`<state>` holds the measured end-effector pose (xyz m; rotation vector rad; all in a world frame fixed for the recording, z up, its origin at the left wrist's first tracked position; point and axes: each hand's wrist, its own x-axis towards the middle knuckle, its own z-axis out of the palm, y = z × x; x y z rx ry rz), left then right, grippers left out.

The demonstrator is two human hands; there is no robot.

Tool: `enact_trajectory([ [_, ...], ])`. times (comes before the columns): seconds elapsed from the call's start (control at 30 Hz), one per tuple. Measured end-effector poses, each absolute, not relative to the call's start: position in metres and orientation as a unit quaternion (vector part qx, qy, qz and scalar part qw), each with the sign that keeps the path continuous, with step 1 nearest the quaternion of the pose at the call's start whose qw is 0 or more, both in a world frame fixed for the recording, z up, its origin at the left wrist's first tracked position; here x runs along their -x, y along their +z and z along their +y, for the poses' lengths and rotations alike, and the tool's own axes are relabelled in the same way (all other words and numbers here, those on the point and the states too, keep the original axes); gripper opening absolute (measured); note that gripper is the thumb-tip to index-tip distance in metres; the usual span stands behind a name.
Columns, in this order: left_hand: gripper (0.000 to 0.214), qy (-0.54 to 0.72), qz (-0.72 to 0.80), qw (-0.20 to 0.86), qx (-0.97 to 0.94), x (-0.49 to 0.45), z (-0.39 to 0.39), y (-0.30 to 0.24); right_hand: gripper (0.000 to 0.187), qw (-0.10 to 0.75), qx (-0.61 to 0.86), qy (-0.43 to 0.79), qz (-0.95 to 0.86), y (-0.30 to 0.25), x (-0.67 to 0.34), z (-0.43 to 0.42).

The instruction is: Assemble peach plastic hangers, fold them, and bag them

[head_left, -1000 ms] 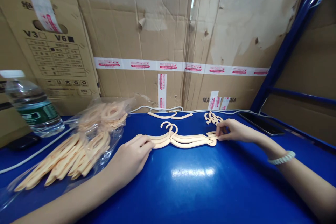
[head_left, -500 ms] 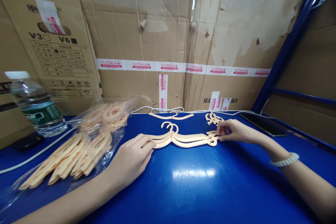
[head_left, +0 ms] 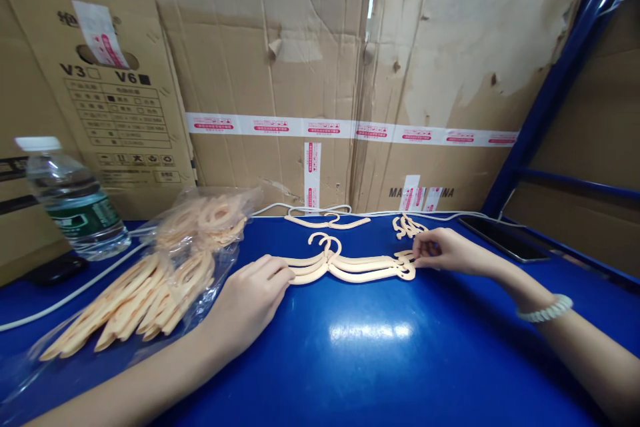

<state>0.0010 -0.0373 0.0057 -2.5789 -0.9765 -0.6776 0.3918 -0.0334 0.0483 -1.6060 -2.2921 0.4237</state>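
From the head camera, we see the left hand (head_left: 263,283) with its grip narrowed on the near-left ends of the stacked hangers (head_left: 363,273), which lie at the middle of a glossy blue bench (head_left: 320,367). The hold, we judge, steadies the bars against sliding. At the stack's right end, the right hand (head_left: 443,250) has its thumb and fingertips drawn close beside a small curled piece (head_left: 407,270); we cannot tell whether anything is pinched between them. The 2 hooks of the stack cross above slim, gently bowed bars, pale peach and smooth, apparently plastic.

Just behind the stack we find 1 single hanger (head_left: 327,222), lying flat; behind its right end sits a loose cluster of small curled pieces (head_left: 410,225), perhaps put there to be within reach. Left of the stack, crinkled clear plastic bags (head_left: 227,260) hold more peach pieces, long and looped, bunched together. Farther left of the stack stands a clear, ribbed bottle (head_left: 80,213) with a green label; to its right lies a flat, dark phone (head_left: 503,239). Creased, scuffed cardboard (head_left: 265,80) rises behind the stack.
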Motion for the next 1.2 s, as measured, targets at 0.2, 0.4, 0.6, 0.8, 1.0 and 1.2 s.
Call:
enact_trajectory([
  [0.2, 0.017, -0.228, -0.352, 0.163, 0.893, 0.0, -0.037, 0.005, 0.023, 0.164, 0.569, 0.123, -0.796, 0.047, -0.391, -0.032],
  [0.4, 0.014, -0.232, -0.352, 0.169, 0.891, -0.002, -0.039, 0.007, 0.033, 0.184, 0.575, 0.131, -0.787, 0.049, -0.393, -0.032],
  [0.6, 0.015, -0.232, -0.351, 0.178, 0.889, -0.005, -0.044, 0.01, 0.024, 0.182, 0.581, 0.131, -0.782, 0.048, -0.393, -0.033],
  [0.8, 0.019, -0.228, -0.337, 0.203, 0.891, -0.005, -0.046, 0.01, 0.028, 0.235, 0.602, 0.103, -0.756, 0.049, -0.39, -0.033],
  [1.0, 0.024, -0.22, -0.338, 0.194, 0.894, -0.005, -0.047, 0.01, 0.035, 0.334, 0.622, 0.054, -0.706, 0.052, -0.388, -0.035],
  [1.2, 0.025, -0.211, -0.334, 0.211, 0.894, -0.005, -0.046, 0.008, 0.028, 0.424, 0.614, 0.1, -0.658, 0.052, -0.391, -0.035],
])
